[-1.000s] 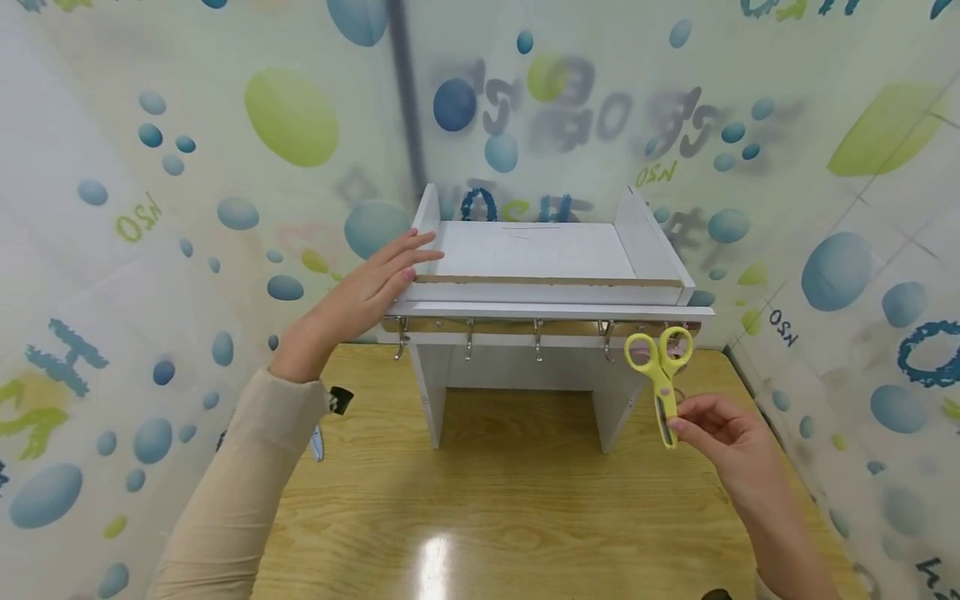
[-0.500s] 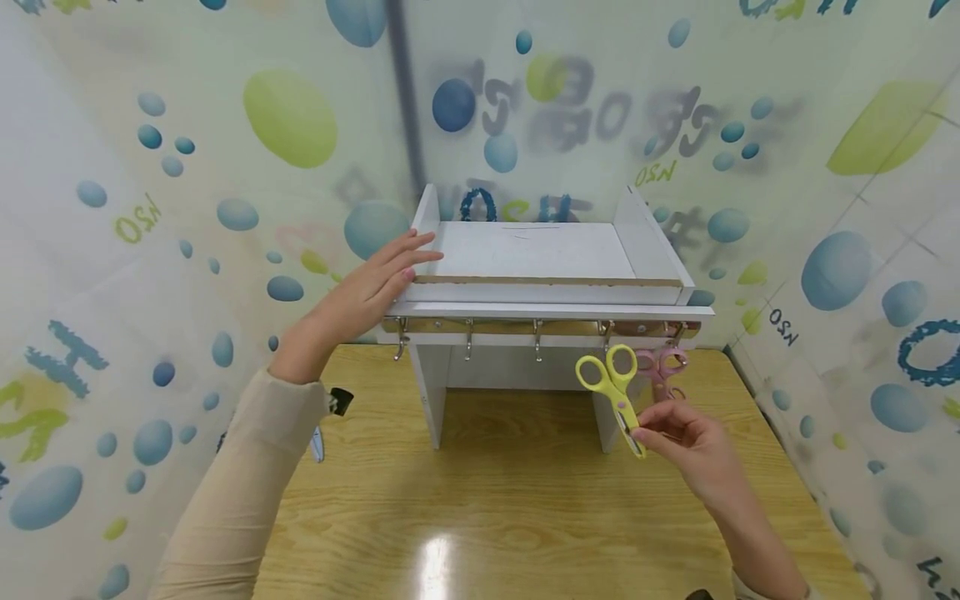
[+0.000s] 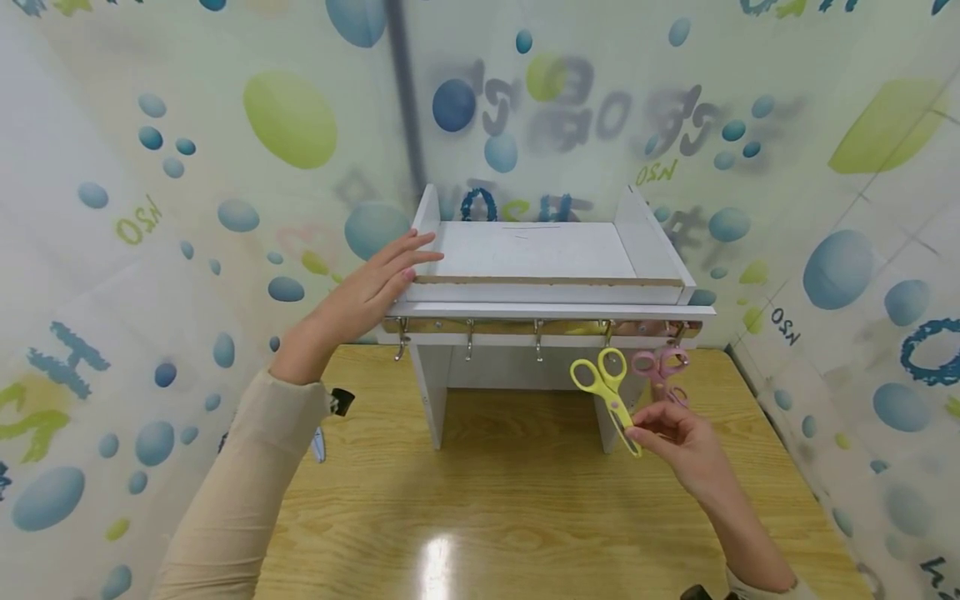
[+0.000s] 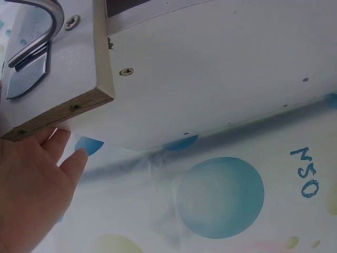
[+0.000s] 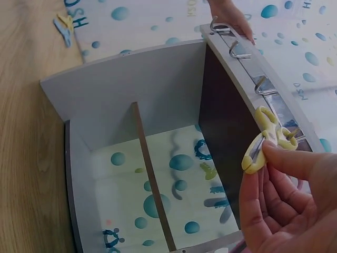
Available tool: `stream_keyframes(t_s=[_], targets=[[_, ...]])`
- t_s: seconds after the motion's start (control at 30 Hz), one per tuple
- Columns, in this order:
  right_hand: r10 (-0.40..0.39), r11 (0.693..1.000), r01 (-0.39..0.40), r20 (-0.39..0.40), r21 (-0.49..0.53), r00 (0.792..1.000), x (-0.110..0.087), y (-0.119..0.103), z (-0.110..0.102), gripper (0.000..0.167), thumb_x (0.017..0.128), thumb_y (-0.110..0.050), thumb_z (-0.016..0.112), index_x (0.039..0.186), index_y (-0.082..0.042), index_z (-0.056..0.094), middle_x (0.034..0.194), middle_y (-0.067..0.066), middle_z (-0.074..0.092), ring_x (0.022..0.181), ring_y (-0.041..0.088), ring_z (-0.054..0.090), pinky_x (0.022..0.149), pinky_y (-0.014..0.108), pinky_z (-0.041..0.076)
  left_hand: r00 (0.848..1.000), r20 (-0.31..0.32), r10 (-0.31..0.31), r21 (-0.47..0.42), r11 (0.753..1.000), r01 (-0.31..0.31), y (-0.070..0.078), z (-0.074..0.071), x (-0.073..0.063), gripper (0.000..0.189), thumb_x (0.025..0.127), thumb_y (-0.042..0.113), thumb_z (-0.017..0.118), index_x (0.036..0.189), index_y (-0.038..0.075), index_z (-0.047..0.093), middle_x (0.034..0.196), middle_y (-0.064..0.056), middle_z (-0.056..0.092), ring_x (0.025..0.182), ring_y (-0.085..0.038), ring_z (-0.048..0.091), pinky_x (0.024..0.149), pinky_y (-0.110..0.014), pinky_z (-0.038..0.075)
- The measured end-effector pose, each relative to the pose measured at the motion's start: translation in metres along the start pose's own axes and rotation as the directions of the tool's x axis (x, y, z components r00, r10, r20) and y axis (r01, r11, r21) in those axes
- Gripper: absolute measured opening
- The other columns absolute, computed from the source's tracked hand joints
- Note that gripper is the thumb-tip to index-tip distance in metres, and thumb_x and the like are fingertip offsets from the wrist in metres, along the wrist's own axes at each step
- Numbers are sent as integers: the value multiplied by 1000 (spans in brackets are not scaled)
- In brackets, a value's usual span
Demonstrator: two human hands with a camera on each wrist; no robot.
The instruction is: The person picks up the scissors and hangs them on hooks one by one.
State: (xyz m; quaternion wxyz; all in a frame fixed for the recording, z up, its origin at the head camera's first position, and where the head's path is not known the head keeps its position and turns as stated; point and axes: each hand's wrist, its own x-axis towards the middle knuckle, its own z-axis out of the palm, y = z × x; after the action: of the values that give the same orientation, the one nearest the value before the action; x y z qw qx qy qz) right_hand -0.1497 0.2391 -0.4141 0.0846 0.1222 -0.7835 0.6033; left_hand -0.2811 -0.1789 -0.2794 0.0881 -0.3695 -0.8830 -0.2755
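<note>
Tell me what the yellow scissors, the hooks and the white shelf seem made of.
Yellow scissors: probably smooth plastic, being evenly coloured; the greyish blade strip may be metal.
Hooks: likely polished metal, from their silvery shine.
White shelf: apparently smooth, coated particleboard; its bare edge looks brown and grainy.

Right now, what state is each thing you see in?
Yellow scissors: pinched in the right hand, handles up
Pink scissors: hanging from the rightmost hook
Three leftmost hooks: bare
White shelf unit: standing on the table, left hand resting on it
Blue item: on the table, partly hidden
</note>
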Motion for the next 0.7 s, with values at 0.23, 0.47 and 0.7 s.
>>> stream_keyframes(t_s=[0.23,0.47,0.7], targets=[[14,1000,-15,-31,-11,999,2,7,3,10,88,8,68,93,13,61,83,-17,68,75,-2,64,65,15,53,1000,-1,-3,-3,1000,3,0,1,1,49,109,38,29,149,14,46,166,-3,26,157,-23,9,124,-57,14],[-23,998,24,-5,63,1000,3,14,5,9,90,9,64,98,8,65,87,-16,69,77,-1,64,67,16,54,1000,-3,-1,-1,1000,1,0,1,0,48,110,35,30,149,14,46,166,-4,25,157,-24,8,124,-57,14],[-71,989,67,27,131,997,2,22,5,19,93,9,60,104,-2,70,90,-13,71,78,0,66,70,16,55,1000,-3,-3,-6,1000,3,0,1,0,50,109,39,28,149,14,46,166,-4,25,157,-23,8,124,-56,13]])
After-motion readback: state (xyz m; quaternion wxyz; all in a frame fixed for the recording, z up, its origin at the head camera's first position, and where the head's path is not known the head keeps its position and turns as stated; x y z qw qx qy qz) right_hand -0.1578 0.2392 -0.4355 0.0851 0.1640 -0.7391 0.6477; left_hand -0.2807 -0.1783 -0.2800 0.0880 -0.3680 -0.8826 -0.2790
